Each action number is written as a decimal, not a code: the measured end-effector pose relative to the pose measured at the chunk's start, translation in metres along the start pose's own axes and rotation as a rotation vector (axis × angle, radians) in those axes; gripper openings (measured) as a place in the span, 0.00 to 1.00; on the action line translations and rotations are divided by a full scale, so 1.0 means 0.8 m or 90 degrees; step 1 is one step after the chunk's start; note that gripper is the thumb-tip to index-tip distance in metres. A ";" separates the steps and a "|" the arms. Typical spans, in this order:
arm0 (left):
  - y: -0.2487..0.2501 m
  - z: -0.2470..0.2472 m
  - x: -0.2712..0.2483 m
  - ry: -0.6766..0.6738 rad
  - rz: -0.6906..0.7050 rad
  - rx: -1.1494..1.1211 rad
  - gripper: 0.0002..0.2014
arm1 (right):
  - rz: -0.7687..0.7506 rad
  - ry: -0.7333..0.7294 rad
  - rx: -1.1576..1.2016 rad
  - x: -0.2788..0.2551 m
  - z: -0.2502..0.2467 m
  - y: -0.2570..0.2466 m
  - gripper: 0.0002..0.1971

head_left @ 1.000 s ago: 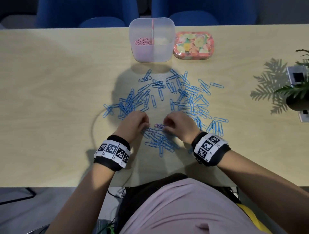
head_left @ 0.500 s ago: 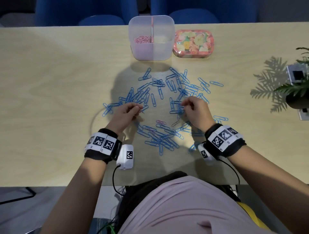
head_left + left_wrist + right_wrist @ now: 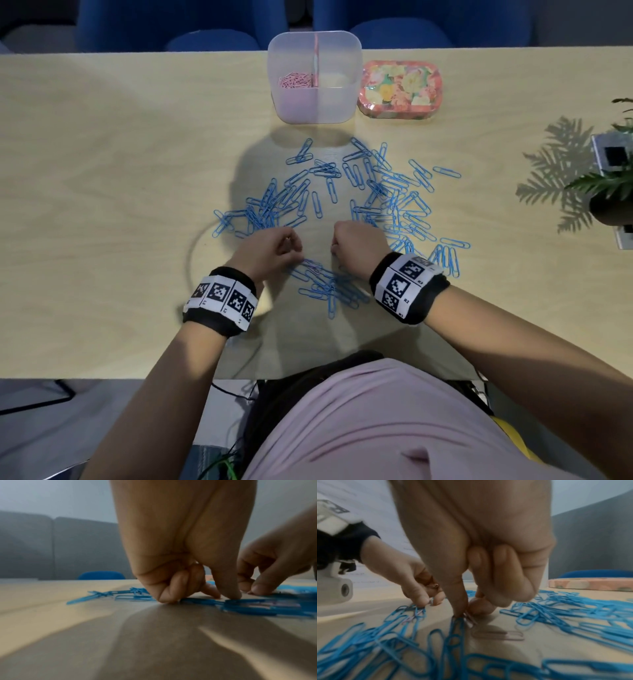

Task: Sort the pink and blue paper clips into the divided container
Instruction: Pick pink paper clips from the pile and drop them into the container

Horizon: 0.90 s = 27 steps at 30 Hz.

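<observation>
Blue paper clips (image 3: 387,202) lie scattered over the wooden table (image 3: 102,171). The clear divided container (image 3: 346,102) stands at the far edge, with pink clips (image 3: 295,81) in its left half. My left hand (image 3: 296,255) has curled fingers that pinch a blue clip (image 3: 419,615) at the near pile, where a pink clip (image 3: 310,263) lies tangled. My right hand (image 3: 467,613) pinches a pale pink clip (image 3: 471,619) against the table with thumb and forefinger. Another pink clip (image 3: 498,635) lies flat just in front. In the left wrist view my left hand (image 3: 223,597) touches the blue clips.
A flowered tin (image 3: 399,89) sits right of the container. A potted plant (image 3: 609,192) and socket boxes (image 3: 613,156) stand at the right edge. Blue chairs (image 3: 212,41) line the far side. The table's left part is bare wood.
Both hands came back toward me from the far clips. The right hand moved left, so the two hands are now close together over the near pile.
</observation>
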<state>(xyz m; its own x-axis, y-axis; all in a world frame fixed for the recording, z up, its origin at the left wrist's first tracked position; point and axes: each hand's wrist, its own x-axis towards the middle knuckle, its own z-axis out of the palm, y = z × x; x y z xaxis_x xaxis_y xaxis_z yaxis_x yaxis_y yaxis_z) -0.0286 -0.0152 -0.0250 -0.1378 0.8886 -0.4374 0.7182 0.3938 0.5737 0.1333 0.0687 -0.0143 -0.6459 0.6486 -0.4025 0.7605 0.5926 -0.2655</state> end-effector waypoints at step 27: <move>0.047 -0.020 0.024 -0.057 0.083 -0.045 0.06 | -0.028 -0.074 0.129 -0.019 0.002 0.083 0.05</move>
<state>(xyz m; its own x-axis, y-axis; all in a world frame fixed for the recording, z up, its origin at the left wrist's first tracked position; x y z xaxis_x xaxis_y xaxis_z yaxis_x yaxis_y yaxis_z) -0.0149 0.0202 -0.0006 0.0165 0.9098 -0.4147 0.6757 0.2956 0.6753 0.1937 0.0974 -0.0269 -0.6759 0.5579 -0.4815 0.7369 0.5041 -0.4504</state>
